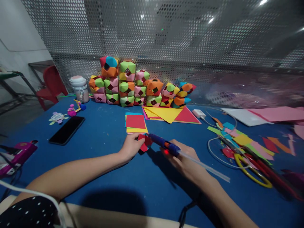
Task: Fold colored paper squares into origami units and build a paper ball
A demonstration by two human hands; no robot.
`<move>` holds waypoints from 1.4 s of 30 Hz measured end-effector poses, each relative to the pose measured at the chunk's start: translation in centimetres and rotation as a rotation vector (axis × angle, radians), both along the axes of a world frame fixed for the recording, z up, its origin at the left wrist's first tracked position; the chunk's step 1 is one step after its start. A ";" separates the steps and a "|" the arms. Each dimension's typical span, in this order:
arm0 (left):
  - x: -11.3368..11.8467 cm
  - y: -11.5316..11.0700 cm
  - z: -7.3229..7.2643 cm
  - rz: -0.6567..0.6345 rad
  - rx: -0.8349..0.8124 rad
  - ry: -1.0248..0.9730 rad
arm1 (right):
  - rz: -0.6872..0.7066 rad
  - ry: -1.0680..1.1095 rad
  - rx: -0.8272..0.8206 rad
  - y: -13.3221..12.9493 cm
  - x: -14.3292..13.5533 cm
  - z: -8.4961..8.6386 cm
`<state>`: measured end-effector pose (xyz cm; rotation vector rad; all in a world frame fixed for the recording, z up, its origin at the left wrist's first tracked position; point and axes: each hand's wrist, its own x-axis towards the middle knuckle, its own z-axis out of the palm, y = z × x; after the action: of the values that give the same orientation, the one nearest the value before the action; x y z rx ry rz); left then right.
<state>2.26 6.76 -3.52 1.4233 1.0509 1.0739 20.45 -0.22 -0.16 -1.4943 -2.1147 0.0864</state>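
Note:
Pinched in my left hand [131,146] is a small red folded paper piece [144,143], held just above the blue table. My right hand [187,160] is closed around a blue hot glue gun [163,143], whose nozzle points left and comes close to the red paper. Whether the nozzle touches the paper I cannot tell. A long clear glue stick [206,166] sticks out of the back of the gun, and a red light glows on its body. Beyond my left hand lies a stack of paper squares [135,122], red on top with yellow and blue edges showing.
Folded paper balls [127,88] stand stacked against the perforated metal panel. Larger coloured sheets [169,114] lie before them. On the left are a black phone [67,130], a jar [79,89] and a purple power strip [17,156]. Paper scraps [244,141], a white cable and yellow-handled scissors [253,172] lie right.

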 end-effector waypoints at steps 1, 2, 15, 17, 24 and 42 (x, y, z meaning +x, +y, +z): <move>0.0 0.0 0.0 -0.001 0.004 0.003 | 0.003 -0.004 -0.004 0.0 0.0 0.0; 0.0 0.0 0.0 0.000 0.006 0.005 | 0.005 -0.012 -0.009 0.0 0.0 0.0; 0.0 -0.2 0.1 -0.014 0.063 0.040 | 0.006 -0.031 -0.045 -0.2 0.3 0.3; 0.0 -0.1 0.0 -0.017 0.066 0.047 | 0.004 -0.031 -0.043 -0.2 0.2 0.5; 0.0 0.0 -0.2 -0.019 0.079 0.067 | 0.004 -0.031 -0.031 -0.2 0.4 0.4; -0.1 -0.1 0.2 0.032 -0.052 -0.028 | -0.144 0.203 -0.160 0.5 1.7 0.6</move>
<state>2.15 6.68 -3.27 1.3498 1.0773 1.0794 22.18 0.27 0.48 -1.6507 -1.8708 0.3462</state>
